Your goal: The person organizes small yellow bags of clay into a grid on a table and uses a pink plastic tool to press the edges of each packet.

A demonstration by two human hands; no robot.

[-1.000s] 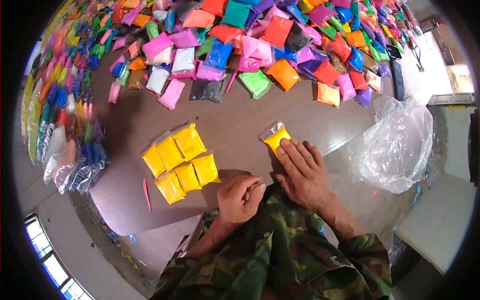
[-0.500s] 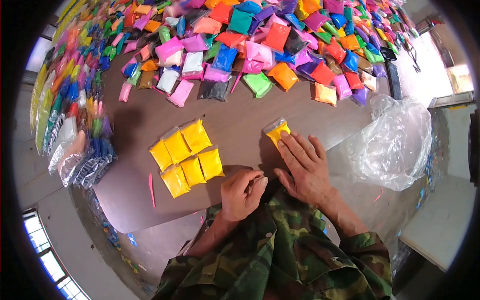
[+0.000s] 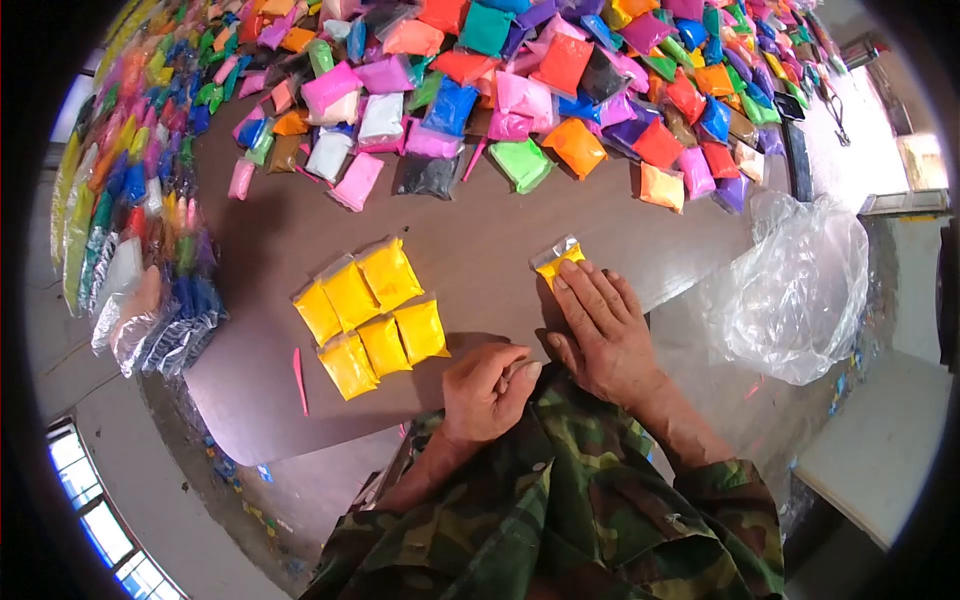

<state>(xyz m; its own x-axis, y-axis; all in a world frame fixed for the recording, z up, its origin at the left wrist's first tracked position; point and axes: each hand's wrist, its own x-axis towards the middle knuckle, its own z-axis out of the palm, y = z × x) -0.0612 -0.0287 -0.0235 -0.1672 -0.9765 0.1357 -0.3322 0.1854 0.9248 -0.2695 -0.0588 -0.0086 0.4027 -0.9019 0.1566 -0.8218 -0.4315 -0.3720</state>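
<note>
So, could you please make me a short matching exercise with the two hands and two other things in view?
Column one:
1. Right hand
2. Pink stick
3. Left hand
4. Plastic bag

Column two:
A. Fingers curled in
B. Clear and crumpled, at the right of the picture
C. Laid over part of a lone yellow packet
D. At the lower left of the six yellow packets

Pairs: 1-C, 2-D, 3-A, 4-B.

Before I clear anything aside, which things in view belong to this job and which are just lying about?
Likely in the job:
yellow packet, under the flat right hand
six yellow packets, in two rows

Likely just lying about:
pink stick, left of those rows
clear plastic bag, at the right
mixed-colour heap, behind
</note>
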